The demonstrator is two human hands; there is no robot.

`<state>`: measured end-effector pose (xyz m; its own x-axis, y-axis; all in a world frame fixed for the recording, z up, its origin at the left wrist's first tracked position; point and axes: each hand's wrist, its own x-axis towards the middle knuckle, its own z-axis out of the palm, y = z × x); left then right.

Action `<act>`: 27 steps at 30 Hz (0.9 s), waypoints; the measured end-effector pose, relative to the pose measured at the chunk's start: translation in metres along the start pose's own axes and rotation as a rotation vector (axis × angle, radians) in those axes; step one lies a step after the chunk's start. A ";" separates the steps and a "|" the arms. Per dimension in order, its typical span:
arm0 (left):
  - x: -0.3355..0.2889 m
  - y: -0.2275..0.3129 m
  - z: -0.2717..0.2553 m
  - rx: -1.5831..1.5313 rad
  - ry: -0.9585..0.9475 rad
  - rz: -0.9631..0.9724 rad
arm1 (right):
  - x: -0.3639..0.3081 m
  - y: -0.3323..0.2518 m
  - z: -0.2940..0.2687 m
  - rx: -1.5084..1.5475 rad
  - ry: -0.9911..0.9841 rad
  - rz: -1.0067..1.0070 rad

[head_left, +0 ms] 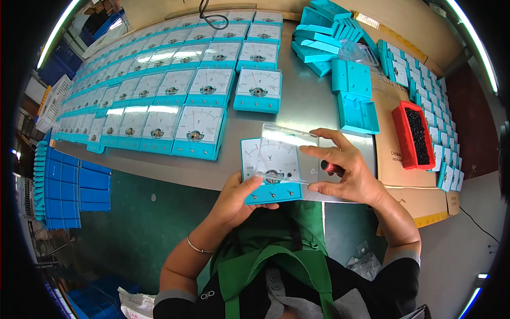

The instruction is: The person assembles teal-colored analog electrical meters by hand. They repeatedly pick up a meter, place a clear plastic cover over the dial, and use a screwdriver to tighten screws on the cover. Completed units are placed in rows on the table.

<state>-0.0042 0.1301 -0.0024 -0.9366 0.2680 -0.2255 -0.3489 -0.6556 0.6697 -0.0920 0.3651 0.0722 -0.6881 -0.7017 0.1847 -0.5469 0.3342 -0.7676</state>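
In front of me a teal-based panel voltmeter with a white dial face is tilted over the table's near edge. My left hand grips its lower left side, thumb on the front and fingers underneath. A clear plastic cover lies partly over the dial, shifted to the right of the meter. My right hand pinches the cover's right side between fingers and thumb. A small red and black round-ended object shows inside the curl of that hand; its kind is unclear.
Rows of similar meters fill the left of the metal table. Teal cases are piled at the back right. A red bin of small black parts stands on cardboard, with more meters beyond. Blue crates stand left.
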 end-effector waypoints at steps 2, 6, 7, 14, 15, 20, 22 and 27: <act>-0.001 -0.001 -0.003 -0.154 -0.026 -0.044 | 0.004 -0.001 0.007 0.010 -0.050 0.008; -0.003 -0.005 -0.012 -0.260 -0.071 -0.072 | 0.007 0.006 0.021 0.045 -0.075 0.002; -0.003 -0.006 -0.013 -0.257 -0.077 -0.078 | 0.008 0.005 0.023 0.052 -0.082 0.016; -0.004 -0.007 -0.015 -0.236 -0.093 -0.092 | 0.006 0.010 0.030 0.096 -0.102 0.035; -0.005 -0.006 -0.015 -0.249 -0.118 -0.094 | 0.005 0.010 0.031 0.102 -0.108 0.029; -0.009 -0.007 -0.001 0.011 -0.066 -0.008 | 0.000 0.004 0.030 -0.111 -0.143 -0.046; -0.008 -0.016 -0.007 0.167 -0.030 0.032 | -0.006 0.002 0.035 -0.018 -0.052 -0.016; -0.011 -0.009 0.006 0.129 -0.023 0.060 | -0.029 0.005 0.037 0.728 0.257 0.523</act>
<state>0.0092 0.1371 -0.0017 -0.9543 0.2477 -0.1671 -0.2837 -0.5755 0.7670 -0.0577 0.3637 0.0400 -0.8945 -0.3836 -0.2297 0.2361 0.0309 -0.9712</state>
